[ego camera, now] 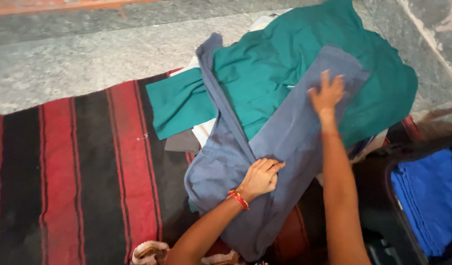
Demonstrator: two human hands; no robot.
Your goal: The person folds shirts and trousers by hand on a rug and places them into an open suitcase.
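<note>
The grey-blue trousers (280, 142) lie spread over a green garment (285, 54) on the striped red-and-black rug (79, 167), their long axis running from the near edge of the rug up and away toward the stone floor (88, 54). The left hand (259, 177) presses flat, fingers loosely together, near the waist end; the right hand (327, 94), fingers spread, rests flat at the far leg end.

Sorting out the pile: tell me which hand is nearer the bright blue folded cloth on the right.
Right. The right hand presses the far end of the grey-blue trousers, above and left of the blue cloth. The left hand lies flat further left, mid-trousers.
</note>
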